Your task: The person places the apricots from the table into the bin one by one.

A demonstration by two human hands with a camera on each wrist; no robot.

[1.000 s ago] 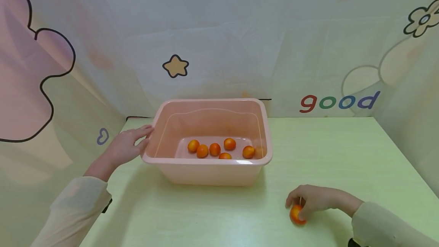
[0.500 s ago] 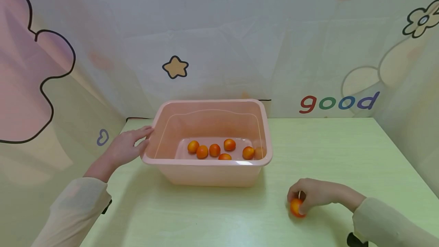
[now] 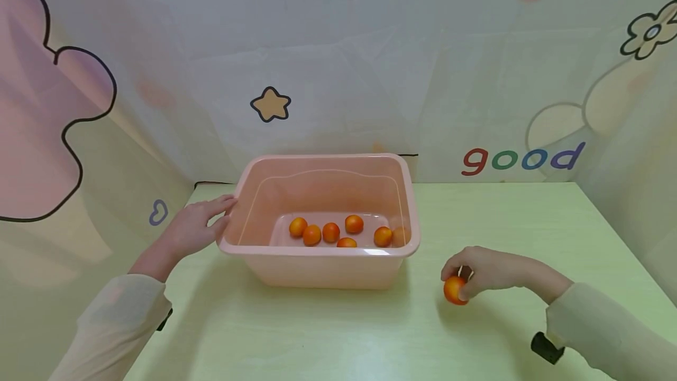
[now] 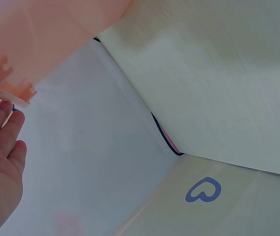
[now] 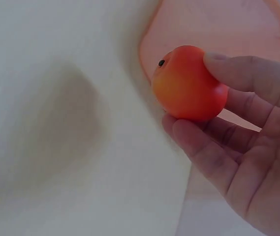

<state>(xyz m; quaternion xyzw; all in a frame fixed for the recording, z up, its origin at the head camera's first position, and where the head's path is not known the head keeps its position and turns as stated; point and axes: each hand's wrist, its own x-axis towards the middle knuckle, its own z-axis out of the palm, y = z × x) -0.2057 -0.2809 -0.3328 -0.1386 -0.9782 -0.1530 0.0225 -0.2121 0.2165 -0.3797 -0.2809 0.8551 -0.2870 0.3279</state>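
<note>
A small orange-red round fruit (image 3: 455, 290) with a dark spot in a dimple is pinched between the thumb and fingers of my right hand (image 3: 492, 269), to the right of the pink plastic basin (image 3: 328, 269). In the right wrist view, the fruit (image 5: 189, 83) is held above the table, its shadow off to the left. My left hand (image 3: 195, 225) rests at the basin's left rim. Seen from the left wrist, the fingers (image 4: 9, 132) of this hand are nearly straight, with tips right at the rim's underside. Several similar fruits (image 3: 331, 232) lie on the basin floor.
The pale green table (image 3: 502, 228) carries the basin near its back edge. Behind it hangs a printed cloth backdrop (image 3: 338, 75), which also runs along both sides. A black band piece (image 3: 547, 348) shows under the right sleeve.
My right hand has moved away from me across the table with the fruit, rising off the surface. The left hand and the basin have stayed in place.
</note>
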